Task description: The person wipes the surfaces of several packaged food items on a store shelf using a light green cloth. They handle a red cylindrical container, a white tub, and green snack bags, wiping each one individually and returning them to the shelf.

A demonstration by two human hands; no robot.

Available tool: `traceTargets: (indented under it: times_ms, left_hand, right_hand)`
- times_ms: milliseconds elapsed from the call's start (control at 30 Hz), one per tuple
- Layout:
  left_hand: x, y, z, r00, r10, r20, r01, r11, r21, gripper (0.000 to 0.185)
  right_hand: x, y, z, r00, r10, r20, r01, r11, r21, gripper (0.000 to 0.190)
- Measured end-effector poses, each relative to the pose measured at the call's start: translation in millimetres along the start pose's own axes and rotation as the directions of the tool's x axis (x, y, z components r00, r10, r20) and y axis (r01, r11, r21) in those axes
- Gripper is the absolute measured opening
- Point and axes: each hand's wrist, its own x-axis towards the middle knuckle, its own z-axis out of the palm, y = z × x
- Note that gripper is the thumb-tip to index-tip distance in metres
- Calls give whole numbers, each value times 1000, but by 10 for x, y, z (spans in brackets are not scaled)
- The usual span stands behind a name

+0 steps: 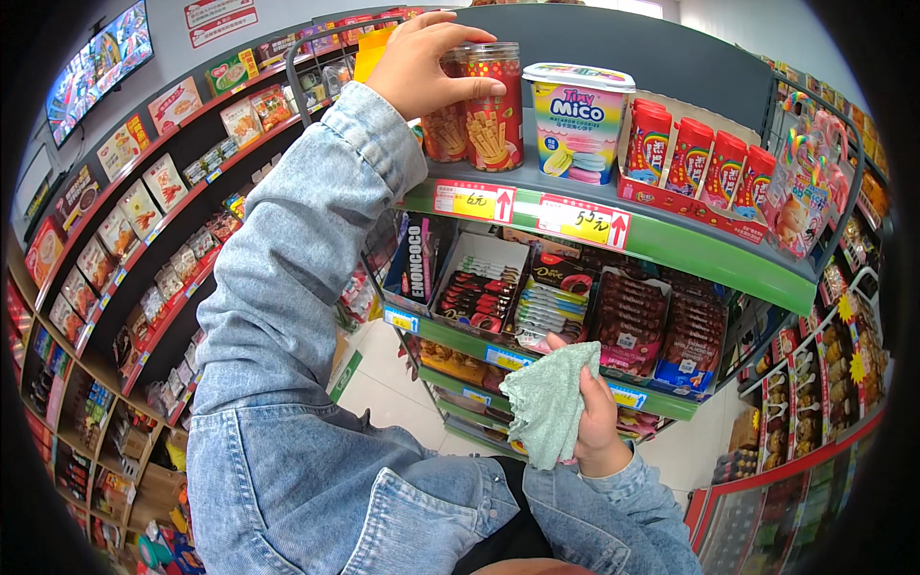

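Observation:
My left hand (431,65) reaches to the top shelf and grips the upper part of a clear-lidded snack jar (444,133), partly hidden by the fingers. A second red snack jar (494,108) stands right beside it, with my thumb across its upper side. A green cloth (550,406) hangs folded in my right hand (600,424), held in front of the lower chocolate shelf. To the right of the jars stands a plastic tub of macaron cookies (578,126) with a white lid.
Further right on the top shelf (647,208) are a red box of candy tubes (690,154) and bagged candy canes (808,180). Boxes of Dove chocolate (553,302) fill the shelf below. Wire side racks bound the shelf. Long snack shelves (158,223) curve along the left.

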Motion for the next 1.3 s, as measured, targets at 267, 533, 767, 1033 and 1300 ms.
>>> traceTargets:
  times_ms: [267, 533, 767, 1033, 1300]
  left_hand:
    - [-35, 63, -26, 996, 90, -10, -89, 995, 39, 86]
    - [-38, 119, 13, 995, 91, -38, -85, 988, 131, 88]
    - [-5, 566, -121, 943, 304, -133, -277, 942, 187, 79]
    - [-49, 884, 120, 940, 305, -155, -297, 952, 73, 63]
    - [-148, 1009, 90, 938, 218, -269, -266, 951, -158, 61]
  right_hand:
    - [-2, -4, -1, 1000, 8, -4, -8, 1000, 14, 61]
    - [4, 20, 13, 999, -3, -37, 3, 1000, -9, 59]
    - [4, 38, -47, 1000, -10, -27, 11, 999, 36, 58]
    - [-14, 24, -64, 999, -15, -51, 15, 1000, -2, 56]
    - [-44, 10, -128, 997, -20, -71, 19, 1000, -12, 56]
